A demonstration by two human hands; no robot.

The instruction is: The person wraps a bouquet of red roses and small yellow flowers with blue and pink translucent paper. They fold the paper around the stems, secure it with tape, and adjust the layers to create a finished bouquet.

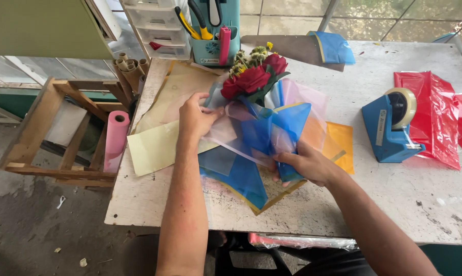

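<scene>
Now both hands clamped on the bouquet (261, 97): left hand (195, 116) beside its blooms, right hand (305, 164) gripping its base.

Bare table (313, 209) below bouquet (256, 82); tape dispenser (392, 125) rightward

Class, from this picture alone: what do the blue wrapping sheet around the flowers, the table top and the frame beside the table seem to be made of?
Blue wrapping sheet: thin translucent plastic film or fine mesh, since layers show through. Table top: looks like white-painted board, worn and stained. Frame: bare wood, with visible grain.
</scene>
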